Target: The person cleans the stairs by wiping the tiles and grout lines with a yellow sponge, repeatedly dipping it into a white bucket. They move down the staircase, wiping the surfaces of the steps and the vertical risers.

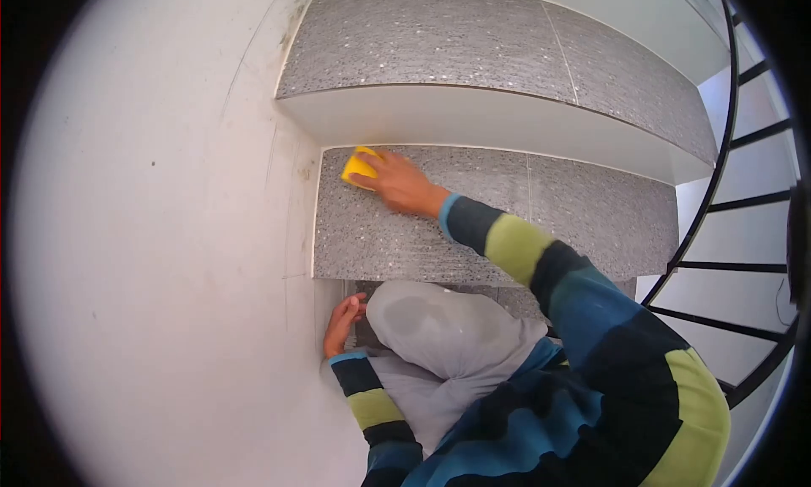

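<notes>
My right hand (404, 183) is closed on a yellow sponge (358, 168), pressing it against the grey speckled stair tread (422, 242) near its back left corner. The right arm stretches across the tread in a striped sleeve. Lower down, my left hand (342, 322) holds nothing that I can see. Its fingers are apart and loosely bent, beside my bent knee (422, 322) and close to the wall; part of the hand is hard to make out. Damp-looking streaks show on the tread, and a darker patch marks the trouser knee.
A white wall (169, 233) with scuffs and cracks runs along the left. Above the tread rises a white riser (473, 119), topped by another speckled step (439, 39). A black metal railing (718, 174) curves down the right side.
</notes>
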